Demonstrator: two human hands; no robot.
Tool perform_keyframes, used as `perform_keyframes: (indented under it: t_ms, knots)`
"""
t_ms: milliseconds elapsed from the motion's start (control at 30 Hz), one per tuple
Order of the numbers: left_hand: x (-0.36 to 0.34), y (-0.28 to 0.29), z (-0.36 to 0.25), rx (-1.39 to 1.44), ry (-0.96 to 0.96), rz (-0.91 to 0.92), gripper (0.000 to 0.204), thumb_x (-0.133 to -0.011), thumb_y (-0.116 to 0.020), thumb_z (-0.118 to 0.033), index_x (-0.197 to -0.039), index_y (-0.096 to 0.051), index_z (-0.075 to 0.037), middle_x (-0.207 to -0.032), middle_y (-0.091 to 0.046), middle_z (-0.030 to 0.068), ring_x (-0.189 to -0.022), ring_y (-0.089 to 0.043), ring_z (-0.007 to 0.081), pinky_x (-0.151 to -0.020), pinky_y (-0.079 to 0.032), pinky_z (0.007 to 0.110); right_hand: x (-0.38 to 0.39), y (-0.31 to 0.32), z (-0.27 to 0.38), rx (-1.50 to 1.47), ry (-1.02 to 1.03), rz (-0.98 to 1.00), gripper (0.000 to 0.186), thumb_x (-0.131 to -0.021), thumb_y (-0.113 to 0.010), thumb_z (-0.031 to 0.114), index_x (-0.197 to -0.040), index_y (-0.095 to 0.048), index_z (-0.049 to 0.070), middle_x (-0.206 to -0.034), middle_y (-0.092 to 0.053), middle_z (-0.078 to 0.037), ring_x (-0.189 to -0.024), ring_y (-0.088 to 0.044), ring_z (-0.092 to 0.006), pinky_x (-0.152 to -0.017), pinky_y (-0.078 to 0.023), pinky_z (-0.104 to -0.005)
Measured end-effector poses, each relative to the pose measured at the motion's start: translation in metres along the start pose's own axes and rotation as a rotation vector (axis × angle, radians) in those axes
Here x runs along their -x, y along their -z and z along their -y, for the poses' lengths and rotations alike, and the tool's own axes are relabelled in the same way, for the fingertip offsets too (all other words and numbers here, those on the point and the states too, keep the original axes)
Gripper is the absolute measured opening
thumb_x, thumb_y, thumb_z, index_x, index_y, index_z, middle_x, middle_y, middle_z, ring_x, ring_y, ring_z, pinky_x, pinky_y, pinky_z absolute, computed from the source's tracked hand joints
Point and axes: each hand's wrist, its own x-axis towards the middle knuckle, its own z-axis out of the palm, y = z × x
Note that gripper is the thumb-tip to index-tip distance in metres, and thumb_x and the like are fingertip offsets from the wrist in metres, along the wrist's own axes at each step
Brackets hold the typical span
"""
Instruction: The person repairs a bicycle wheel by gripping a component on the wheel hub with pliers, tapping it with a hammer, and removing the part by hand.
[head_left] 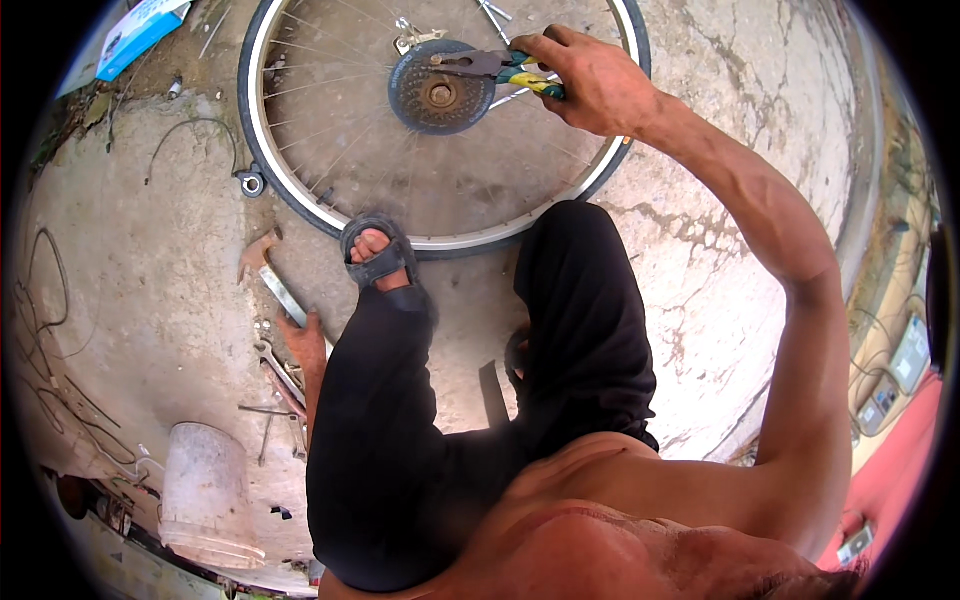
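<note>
- Right hand [590, 80] is closed around the green-and-yellow handles of the pliers [495, 68]; left hand [305, 345] rests flat on the concrete floor [150, 270], holding nothing that I can see, just beside a metal bar [285, 295].
- Pliers lie nearly level, long axis running left to right, nose pointing left onto the sprocket cluster [440, 90].
- Sprocket cluster sits at the hub of a bicycle wheel [300, 190] lying flat on the floor, near the frame's top edge.
- Sandalled foot [378, 250] presses on the wheel's near rim.
- Open floor lies right of the wheel; left of it are wrenches [280, 375], wires and a pale bucket [205, 490].
</note>
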Motion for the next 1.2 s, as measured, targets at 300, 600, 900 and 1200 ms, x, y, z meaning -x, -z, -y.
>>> perform_keyframes:
  t_ms: [300,600,900,1200]
  knots:
    - [-0.001,-0.001,-0.004,0.065,0.046,0.011,0.069,-0.09,-0.071,-0.006,-0.151,-0.039,0.006,-0.141,-0.054,0.0238,-0.125,-0.055,0.0316,-0.107,-0.046,0.04,-0.007,0.012,0.003,0.158,0.038,0.041,0.062,-0.088,-0.08,0.009,-0.145,-0.055,0.013,-0.107,-0.062,-0.014,-0.097,-0.069,-0.0324,-0.081,-0.061,-0.0412]
    - [0.002,0.01,-0.059,0.586,0.353,0.256,0.035,-0.097,-0.07,-0.013,-0.125,-0.051,-0.004,-0.086,-0.059,0.008,-0.061,-0.055,0.0182,-0.057,-0.048,0.035,-0.028,0.044,0.023,0.002,0.021,0.214,0.039,-0.093,-0.058,0.009,-0.132,-0.06,0.012,-0.109,-0.064,-0.025,-0.1,-0.068,-0.0443,-0.081,-0.057,-0.053]
    - [0.008,0.008,-0.264,0.299,-0.102,0.312,0.04,-0.102,-0.067,-0.015,-0.135,-0.049,0.0,-0.08,-0.056,0.0036,-0.061,-0.052,0.011,-0.053,-0.044,0.026,-0.009,-0.019,-0.018,0.141,0.163,-0.017,0.056,-0.091,-0.072,0.002,-0.142,-0.051,0.013,-0.114,-0.063,-0.019,-0.098,-0.069,-0.0383,-0.082,-0.06,-0.0461]
    - [0.002,-0.054,-0.351,0.562,-0.33,0.536,0.041,-0.099,-0.07,-0.012,-0.133,-0.053,0.003,-0.109,-0.073,0.0159,-0.072,-0.064,0.0125,-0.063,-0.053,0.025,0.023,-0.029,0.017,-0.483,0.012,-0.033,0.058,-0.092,-0.073,0.012,-0.145,-0.051,0.005,-0.123,-0.063,-0.022,-0.112,-0.066,-0.0414,-0.097,-0.055,-0.0467]
